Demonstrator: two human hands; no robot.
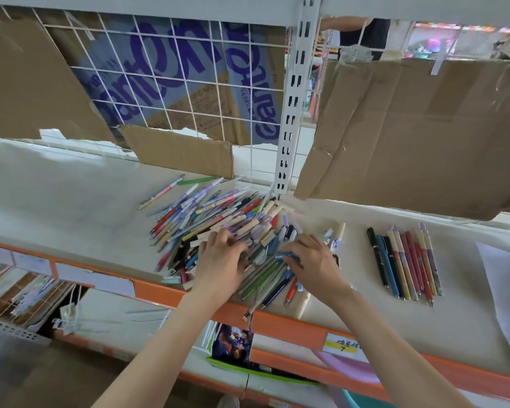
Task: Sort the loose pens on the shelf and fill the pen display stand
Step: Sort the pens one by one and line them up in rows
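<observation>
A big heap of loose pens [218, 219] in many colours lies on the white shelf [71, 207]. To its right, a sorted row of pens [407, 260] lies side by side, black, blue, red and cream ones. My left hand [221, 260] rests on the front of the heap with its fingers curled into the pens. My right hand [312, 257] is on the heap's right side and pinches a blue pen [286, 255] at its fingertips. No pen display stand is in view.
An orange shelf edge [277, 322] with price labels runs along the front. Cardboard sheets [409, 134] and a white wire grid [174, 83] back the shelf, with a white upright post [292, 113] between. A white paper sheet [507, 290] lies at the far right.
</observation>
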